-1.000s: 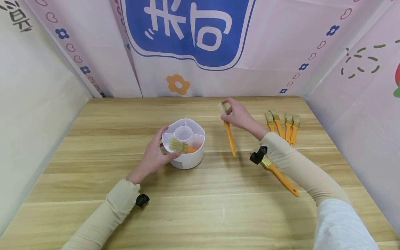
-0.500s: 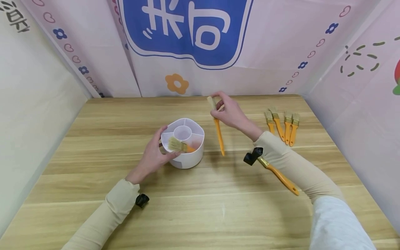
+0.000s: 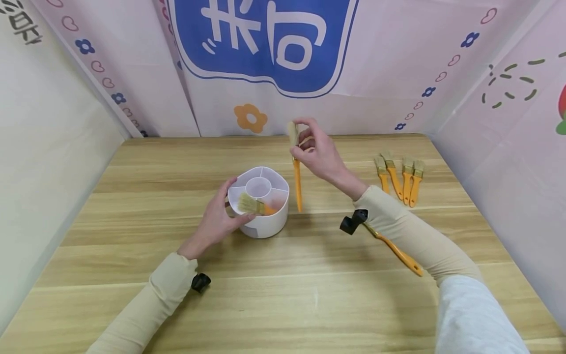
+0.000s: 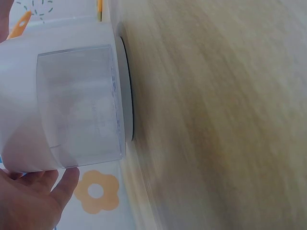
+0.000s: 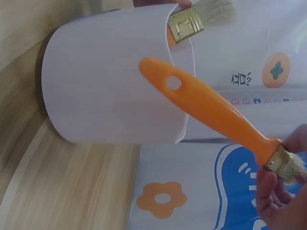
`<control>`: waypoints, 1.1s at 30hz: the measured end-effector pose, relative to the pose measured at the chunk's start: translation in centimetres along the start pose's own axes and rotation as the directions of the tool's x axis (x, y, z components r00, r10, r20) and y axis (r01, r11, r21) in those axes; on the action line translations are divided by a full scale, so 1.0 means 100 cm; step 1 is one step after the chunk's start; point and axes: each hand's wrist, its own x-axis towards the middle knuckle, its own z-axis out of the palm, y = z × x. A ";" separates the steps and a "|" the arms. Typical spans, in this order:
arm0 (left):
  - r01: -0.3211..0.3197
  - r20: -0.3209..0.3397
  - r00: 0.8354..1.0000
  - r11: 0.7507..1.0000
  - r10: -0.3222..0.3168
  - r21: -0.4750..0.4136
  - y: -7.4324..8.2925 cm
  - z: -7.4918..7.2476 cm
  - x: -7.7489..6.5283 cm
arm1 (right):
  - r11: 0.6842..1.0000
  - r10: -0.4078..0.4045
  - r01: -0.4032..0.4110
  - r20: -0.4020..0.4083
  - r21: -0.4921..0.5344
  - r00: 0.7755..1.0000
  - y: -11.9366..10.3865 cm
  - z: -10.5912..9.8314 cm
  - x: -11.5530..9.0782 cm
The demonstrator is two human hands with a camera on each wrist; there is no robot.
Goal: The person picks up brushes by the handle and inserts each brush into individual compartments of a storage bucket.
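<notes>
A white round divided organizer (image 3: 266, 228) stands on the wooden table, with a ring-shaped middle compartment and several around it. My left hand (image 3: 214, 219) grips its left side, thumb at the front rim and fingers round the back. One paintbrush (image 3: 253, 204) leans in the front compartment, bristles up. To the right of the organizer, my right hand (image 3: 320, 152) pinches another paintbrush (image 3: 297, 184) near its metal band and bristles. Its orange handle hangs down above the table; in the right wrist view this handle (image 5: 206, 108) overlaps the organizer's wall (image 5: 105, 81).
Several paintbrushes (image 3: 407, 182) lie side by side at the back right of the table (image 3: 283, 305). A single paintbrush (image 3: 402, 255) lies nearer, partly under the right forearm in the head view. Printed cloth walls (image 3: 371, 108) enclose the back and sides.
My right hand has moved left toward the organizer and risen, bringing its paintbrush along; the handle now hangs more upright. My left hand and the organizer have stayed in place.
</notes>
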 end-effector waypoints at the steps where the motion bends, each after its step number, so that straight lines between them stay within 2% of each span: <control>1: -0.003 0.000 1.000 1.000 0.003 0.000 0.000 0.000 0.000 | 0.999 -0.023 0.023 -0.019 0.025 1.000 -0.002 0.001 0.000; 4: -0.002 0.003 1.000 1.000 0.002 0.001 0.000 -0.001 0.000 | 0.988 -0.102 0.112 -0.094 0.105 0.990 -0.007 0.005 -0.001; 7: -0.001 0.003 1.000 1.000 0.001 -0.001 0.000 -0.001 0.001 | 0.965 -0.176 0.204 -0.171 0.164 0.969 -0.011 0.010 -0.002; 10: -0.008 -0.003 1.000 1.000 0.008 -0.003 0.001 -0.001 0.000 | 0.937 -0.256 0.299 -0.224 0.182 0.940 -0.013 0.017 -0.003; 13: -0.014 -0.005 1.000 1.000 0.014 -0.001 0.001 -0.001 0.001 | 0.911 -0.333 0.376 -0.234 0.171 0.913 -0.012 0.024 -0.005; 18: -0.016 -0.004 1.000 1.000 0.016 0.003 -0.001 0.000 0.001 | 0.868 -0.457 0.484 -0.202 0.114 0.866 -0.009 0.034 -0.010; 25: -0.022 -0.009 1.000 1.000 0.022 0.002 -0.001 0.000 0.000 | 0.786 -0.611 0.618 -0.134 0.020 0.781 -0.002 0.045 -0.015; 29: -0.024 -0.009 1.000 1.000 0.024 0.001 0.001 0.000 0.000 | 0.751 -0.659 0.660 -0.076 -0.015 0.748 0.002 0.050 -0.018; 33: -0.023 -0.008 1.000 1.000 0.023 0.005 0.001 -0.001 0.000 | 0.726 -0.687 0.686 -0.014 -0.041 0.726 0.006 0.054 -0.021</control>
